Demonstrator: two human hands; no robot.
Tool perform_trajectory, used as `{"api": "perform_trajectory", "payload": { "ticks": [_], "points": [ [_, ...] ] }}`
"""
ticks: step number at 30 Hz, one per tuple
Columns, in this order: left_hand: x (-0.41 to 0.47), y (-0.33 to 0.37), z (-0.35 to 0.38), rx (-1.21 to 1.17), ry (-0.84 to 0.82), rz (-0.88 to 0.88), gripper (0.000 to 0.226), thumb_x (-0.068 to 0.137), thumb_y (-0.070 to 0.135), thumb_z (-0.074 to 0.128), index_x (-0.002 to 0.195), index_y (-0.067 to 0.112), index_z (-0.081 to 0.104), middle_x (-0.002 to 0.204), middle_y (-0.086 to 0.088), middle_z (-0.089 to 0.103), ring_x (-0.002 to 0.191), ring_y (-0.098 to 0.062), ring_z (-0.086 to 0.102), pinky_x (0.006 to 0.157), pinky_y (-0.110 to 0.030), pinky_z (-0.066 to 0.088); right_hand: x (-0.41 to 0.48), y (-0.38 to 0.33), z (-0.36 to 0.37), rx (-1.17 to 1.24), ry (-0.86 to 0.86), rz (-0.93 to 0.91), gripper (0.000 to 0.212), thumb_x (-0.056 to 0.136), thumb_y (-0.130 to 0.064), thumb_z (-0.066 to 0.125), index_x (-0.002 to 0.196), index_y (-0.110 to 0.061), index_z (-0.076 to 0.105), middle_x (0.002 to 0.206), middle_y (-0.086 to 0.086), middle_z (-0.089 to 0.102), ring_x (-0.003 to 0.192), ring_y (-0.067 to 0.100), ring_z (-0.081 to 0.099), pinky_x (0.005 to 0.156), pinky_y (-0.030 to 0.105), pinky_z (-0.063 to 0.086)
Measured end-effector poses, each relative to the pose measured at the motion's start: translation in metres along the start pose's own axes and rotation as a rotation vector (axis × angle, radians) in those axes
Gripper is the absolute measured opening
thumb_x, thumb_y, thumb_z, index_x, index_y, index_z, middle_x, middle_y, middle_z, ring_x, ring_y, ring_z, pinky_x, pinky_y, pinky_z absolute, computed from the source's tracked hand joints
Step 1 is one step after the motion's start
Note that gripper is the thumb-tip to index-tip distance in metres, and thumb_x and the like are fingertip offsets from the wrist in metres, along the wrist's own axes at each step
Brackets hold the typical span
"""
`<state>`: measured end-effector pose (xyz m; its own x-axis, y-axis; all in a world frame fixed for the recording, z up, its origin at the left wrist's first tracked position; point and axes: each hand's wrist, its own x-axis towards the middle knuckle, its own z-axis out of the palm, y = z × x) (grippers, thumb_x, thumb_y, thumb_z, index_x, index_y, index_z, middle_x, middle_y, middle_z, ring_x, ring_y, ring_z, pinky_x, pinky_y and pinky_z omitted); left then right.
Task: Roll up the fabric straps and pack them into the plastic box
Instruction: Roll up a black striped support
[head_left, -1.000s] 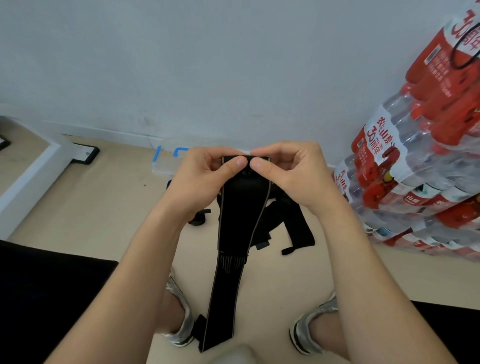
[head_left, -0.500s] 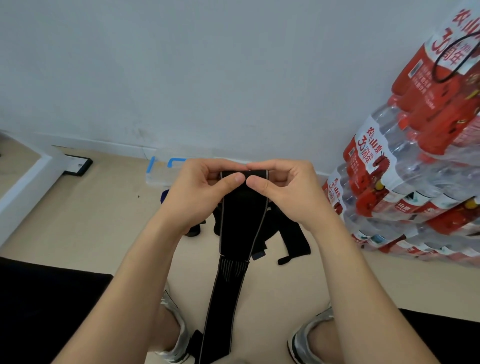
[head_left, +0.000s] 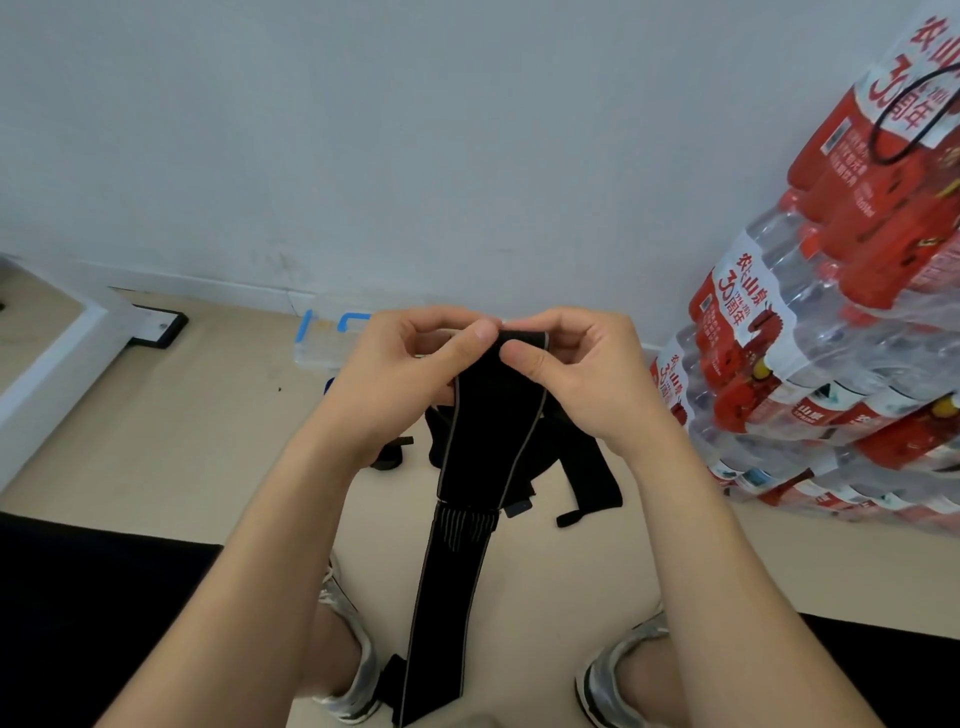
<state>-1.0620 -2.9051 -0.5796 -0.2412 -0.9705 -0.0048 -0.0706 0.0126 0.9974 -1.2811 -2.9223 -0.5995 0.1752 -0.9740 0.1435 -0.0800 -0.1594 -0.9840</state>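
- Little had shifted over the last second: both hands stayed at the top end of the strap, and the left thumb had crept further across its upper edge.
- Head view. Left hand (head_left: 395, 384) and right hand (head_left: 576, 374) pinched the top end of a black fabric strap (head_left: 488, 447) between thumbs and curled fingers. The thumbs almost met, a narrow grip closed on cloth.
- Below the grip the strap hung flat and unrolled, past a ribbed section, its tail dropping between two silver shoes (head_left: 353, 675).
- Judged progress: this roll looked barely begun, a first turn at most, with almost the whole length left to wind.
- Beyond the grip, partly hidden by the left hand, a clear plastic box (head_left: 322, 348) with blue latches sat on the floor by the wall. Could not tell whether anything was in it.
- Under the grip and to its right, loose straps (head_left: 587, 467) lay in a black heap, unrolled, so more rolling and all visible packing probably remained.
- Surface was a pale beige floor (head_left: 182, 441), with a plain pale wall (head_left: 415, 130) behind.
- Right of the grip stood stacked packs of bottled water (head_left: 831, 364) with red labels. Far left of it was a white ledge (head_left: 52, 364) with a small black plate (head_left: 158, 327) at its foot.
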Motion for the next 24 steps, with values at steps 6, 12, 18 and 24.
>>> {"api": "perform_trajectory", "payload": {
  "ticks": [6,12,18,24],
  "points": [
    [-0.001,-0.002,0.002,0.054,0.010,0.025,0.019,0.108,0.013,0.067,0.121,0.014,0.080,0.102,-0.009,0.084,0.098,-0.026,0.082,0.081,-0.038,0.067,-0.002,0.001,0.001,0.102,-0.051,0.029,0.019,0.093,-0.020,0.085,0.112,-0.020,0.083,0.104,0.009,0.083,0.100,0.028,0.081,0.086,0.039,0.066],
    [0.000,-0.002,0.003,0.055,-0.016,-0.059,0.022,0.112,0.029,0.059,0.117,0.013,0.074,0.102,-0.019,0.081,0.092,-0.034,0.081,0.077,-0.043,0.068,-0.002,0.004,0.001,-0.019,-0.021,0.020,0.019,0.094,-0.022,0.084,0.111,-0.031,0.086,0.099,0.004,0.084,0.097,0.024,0.082,0.087,0.041,0.067],
    [0.002,-0.010,0.009,0.189,0.027,0.038,0.018,0.109,0.015,0.065,0.121,0.016,0.079,0.102,-0.006,0.083,0.099,-0.025,0.081,0.089,-0.049,0.066,-0.001,0.006,0.004,-0.013,0.031,0.065,0.020,0.093,-0.041,0.081,0.104,-0.025,0.083,0.099,0.006,0.083,0.098,0.023,0.081,0.088,0.043,0.065],
    [0.005,-0.010,0.010,0.197,0.013,-0.068,0.040,0.116,0.040,0.047,0.114,0.014,0.077,0.104,-0.017,0.080,0.097,-0.035,0.080,0.085,-0.060,0.065,-0.002,0.007,0.008,-0.001,0.023,0.152,0.025,0.087,-0.041,0.084,0.100,-0.021,0.076,0.093,0.007,0.083,0.087,0.027,0.082,0.074,0.041,0.067]
  ]
}}
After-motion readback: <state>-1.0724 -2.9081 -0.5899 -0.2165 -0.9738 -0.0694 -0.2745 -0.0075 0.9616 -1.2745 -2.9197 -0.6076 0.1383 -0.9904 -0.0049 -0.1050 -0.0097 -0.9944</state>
